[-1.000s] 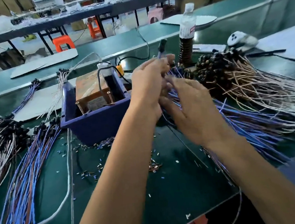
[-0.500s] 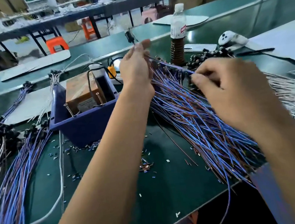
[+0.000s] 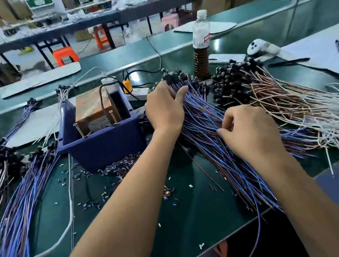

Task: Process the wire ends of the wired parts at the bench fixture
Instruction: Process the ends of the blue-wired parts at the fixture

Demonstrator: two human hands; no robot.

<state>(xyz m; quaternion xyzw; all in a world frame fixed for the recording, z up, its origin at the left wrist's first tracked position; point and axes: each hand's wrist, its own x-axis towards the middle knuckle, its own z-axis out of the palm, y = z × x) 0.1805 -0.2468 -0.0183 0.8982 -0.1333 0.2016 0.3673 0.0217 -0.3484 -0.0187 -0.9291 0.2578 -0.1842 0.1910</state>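
A big pile of blue and brown wired parts (image 3: 213,136) with black heads lies fanned across the green bench right of centre. My left hand (image 3: 165,107) rests on the pile's upper end near the black heads, thumb spread, fingers reaching into the wires. Lower on the same pile, my right hand (image 3: 249,132) has its fingers curled and pinches a few strands. The fixture (image 3: 97,111), an orange-brown block with wiring and upright pins, sits in a dark blue bin (image 3: 102,144) left of my left hand.
Another heap of blue wired parts (image 3: 15,209) lies at the left, a brown and white heap (image 3: 300,100) at the right. Cut insulation bits (image 3: 92,202) litter the bench. A bottle (image 3: 200,40), white controller (image 3: 261,48), papers and a thick white cable (image 3: 70,228) are nearby.
Both hands have come down from holding one raised part and its wire. The left now lies on the pile's head end, and the right picks among the strands lower down.
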